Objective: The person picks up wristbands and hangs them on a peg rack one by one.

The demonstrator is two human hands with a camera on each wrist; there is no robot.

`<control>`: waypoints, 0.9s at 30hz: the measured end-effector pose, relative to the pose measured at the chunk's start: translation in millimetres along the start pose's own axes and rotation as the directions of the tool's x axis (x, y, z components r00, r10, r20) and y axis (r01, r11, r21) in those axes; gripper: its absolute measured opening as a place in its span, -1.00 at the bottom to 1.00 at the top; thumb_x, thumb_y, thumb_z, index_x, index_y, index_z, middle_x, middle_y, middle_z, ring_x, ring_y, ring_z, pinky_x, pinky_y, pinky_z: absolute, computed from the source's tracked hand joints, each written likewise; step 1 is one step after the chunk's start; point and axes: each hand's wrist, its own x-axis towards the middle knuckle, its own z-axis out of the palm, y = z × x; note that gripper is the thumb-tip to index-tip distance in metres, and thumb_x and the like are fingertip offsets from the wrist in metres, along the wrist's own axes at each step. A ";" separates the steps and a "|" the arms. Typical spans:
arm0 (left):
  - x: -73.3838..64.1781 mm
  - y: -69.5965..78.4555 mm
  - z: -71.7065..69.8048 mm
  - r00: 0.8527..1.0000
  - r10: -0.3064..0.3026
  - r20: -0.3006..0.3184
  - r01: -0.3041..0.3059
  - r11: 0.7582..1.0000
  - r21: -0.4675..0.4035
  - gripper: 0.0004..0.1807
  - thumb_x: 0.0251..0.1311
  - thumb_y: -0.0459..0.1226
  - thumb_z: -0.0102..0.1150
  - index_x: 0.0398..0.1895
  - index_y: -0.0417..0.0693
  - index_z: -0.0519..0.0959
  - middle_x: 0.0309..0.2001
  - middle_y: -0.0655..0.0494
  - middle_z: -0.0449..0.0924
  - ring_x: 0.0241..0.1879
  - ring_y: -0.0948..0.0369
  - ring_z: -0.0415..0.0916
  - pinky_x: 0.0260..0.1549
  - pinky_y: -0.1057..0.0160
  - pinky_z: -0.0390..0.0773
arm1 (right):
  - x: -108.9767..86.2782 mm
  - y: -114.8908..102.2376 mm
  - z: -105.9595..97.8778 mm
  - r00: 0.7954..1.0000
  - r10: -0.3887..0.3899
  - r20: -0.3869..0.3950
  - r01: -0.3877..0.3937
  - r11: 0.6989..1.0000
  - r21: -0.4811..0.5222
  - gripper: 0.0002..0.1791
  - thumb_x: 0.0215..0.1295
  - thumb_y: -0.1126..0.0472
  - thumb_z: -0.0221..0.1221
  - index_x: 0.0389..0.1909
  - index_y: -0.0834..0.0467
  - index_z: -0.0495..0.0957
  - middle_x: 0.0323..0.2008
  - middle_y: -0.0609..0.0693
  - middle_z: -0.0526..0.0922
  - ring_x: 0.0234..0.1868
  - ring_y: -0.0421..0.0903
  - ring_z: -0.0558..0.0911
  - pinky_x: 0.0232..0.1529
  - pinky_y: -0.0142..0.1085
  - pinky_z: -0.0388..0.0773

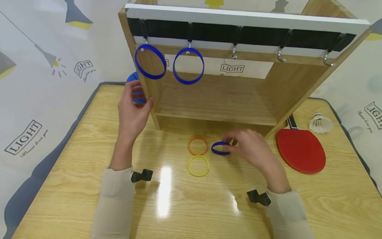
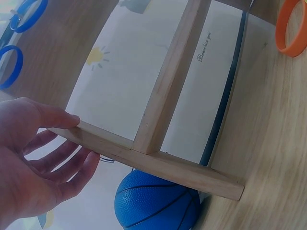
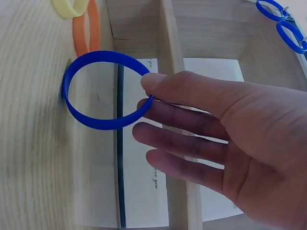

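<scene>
My left hand [image 1: 131, 113] grips the left side panel [image 2: 187, 171] of a wooden rack, thumb on the front and fingers behind. With thumb and index finger, my right hand [image 1: 252, 147] pinches a blue silicone wristband [image 3: 101, 123] by its edge; the other fingers extend loosely. That band stands tilted just at the tabletop, right of an orange wristband [image 1: 189, 146] and a yellow wristband [image 1: 198, 175], which lie flat. On the rack's two leftmost hooks hang a blue wristband [image 1: 153, 77] and another blue wristband [image 1: 188, 82].
Further right along the rack are more metal hooks [image 1: 280, 56]. A blue ball [image 2: 153, 201] sits behind the left panel. Right of the rack lie a red table tennis paddle [image 1: 301, 151] and a white shuttlecock [image 1: 320, 123]. Printed cloth [image 1: 53, 109] surrounds the wooden table [image 1: 206, 209].
</scene>
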 end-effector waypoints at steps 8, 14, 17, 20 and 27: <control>1.3 -0.8 0.7 1.000 0.005 0.004 -0.005 1.000 0.004 -0.50 0.18 -0.37 0.29 0.19 -0.08 0.41 -0.02 0.05 0.56 -0.15 0.21 0.55 -0.24 0.19 0.58 | 0.6 3.1 5.6 0.999 0.007 0.034 -0.006 0.999 -0.031 -0.84 0.12 0.13 0.44 -0.30 0.06 0.72 -0.41 -0.15 0.68 -0.42 -0.21 0.62 -0.42 -0.26 0.56; 2.4 1.0 0.4 1.000 0.005 0.005 -0.005 1.000 0.004 -0.50 0.17 -0.37 0.30 0.19 -0.08 0.40 -0.02 0.05 0.56 -0.15 0.21 0.55 -0.23 0.18 0.58 | 0.1 2.0 3.7 1.000 0.004 0.027 -0.003 1.000 -0.029 -0.85 0.11 0.12 0.44 -0.33 0.06 0.73 -0.45 -0.18 0.67 -0.42 -0.22 0.62 -0.43 -0.26 0.56; 2.1 1.1 -0.7 1.000 0.006 0.004 -0.006 1.000 0.009 -0.49 0.17 -0.36 0.30 0.19 -0.08 0.40 -0.01 0.05 0.56 -0.15 0.20 0.55 -0.24 0.21 0.58 | -1.1 -1.7 -1.2 1.000 -0.010 -0.010 0.010 1.000 0.002 -0.85 0.11 0.12 0.44 -0.31 0.04 0.74 -0.42 -0.19 0.68 -0.38 -0.19 0.64 -0.40 -0.24 0.56; 1.2 0.5 -1.3 1.000 0.000 0.002 0.000 1.000 0.005 -0.49 0.17 -0.37 0.30 0.19 -0.10 0.40 -0.01 0.01 0.56 -0.14 0.15 0.56 -0.24 0.24 0.58 | -4.2 -9.2 -11.5 0.994 -0.039 -0.104 0.050 0.994 0.100 -0.84 0.11 0.15 0.44 -0.27 0.02 0.75 -0.39 -0.21 0.69 -0.35 -0.22 0.64 -0.42 -0.26 0.56; -5.0 21.3 -0.2 1.000 -0.009 -0.003 0.009 1.000 -0.009 -0.51 0.15 -0.48 0.26 0.17 -0.27 0.39 -0.02 -0.17 0.56 -0.13 0.00 0.56 -0.26 0.28 0.55 | -4.3 -36.2 -52.8 0.925 0.105 -0.366 0.200 0.684 0.701 -0.77 0.15 0.39 0.36 -0.14 0.26 0.70 -0.25 0.08 0.72 -0.42 -0.04 0.67 -0.44 -0.29 0.65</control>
